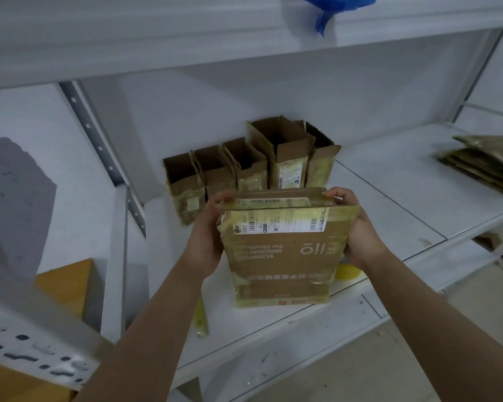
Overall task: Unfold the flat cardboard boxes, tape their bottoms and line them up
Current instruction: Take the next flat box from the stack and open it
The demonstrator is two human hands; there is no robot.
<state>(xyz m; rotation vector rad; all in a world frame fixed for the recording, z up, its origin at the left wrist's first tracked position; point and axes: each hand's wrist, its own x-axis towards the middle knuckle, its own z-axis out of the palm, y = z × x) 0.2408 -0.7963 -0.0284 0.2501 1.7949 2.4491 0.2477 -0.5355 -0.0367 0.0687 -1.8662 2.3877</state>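
The cardboard box (282, 248) is in the middle of the view, held upright over the front part of the white shelf (389, 204). It looks still mostly flat, w/ old yellowish tape on its edges and a white shipping label (279, 223) across the upper part. The printed text on the brown face reads upside down. The lower edge of the box sits on or just above the shelf; cannot tell which.

The left hand (212, 230) grips the box's left edge, fingers curled over the top corner. The right hand (352, 227) grips the right edge the same way, thumb and fingers wrapped around the top right corner. Both forearms reach in from the bottom of the view.

Behind the box, near the back wall, a row of opened boxes (244, 166) stands upright w/ open tops, side by side, touching each other. The two on the right are taller than the three on the left.

Just beside the right wrist, partly hidden behind the box, lies a roll of yellow tape (347, 272). A yellow tool (201, 317), maybe a cutter, lies on the shelf under the left forearm.

Far right on the shelf is a stack of flat boxes (482, 161). Something blue (331, 7) hangs from the upper shelf. At lower left stands a brown carton (67, 282).
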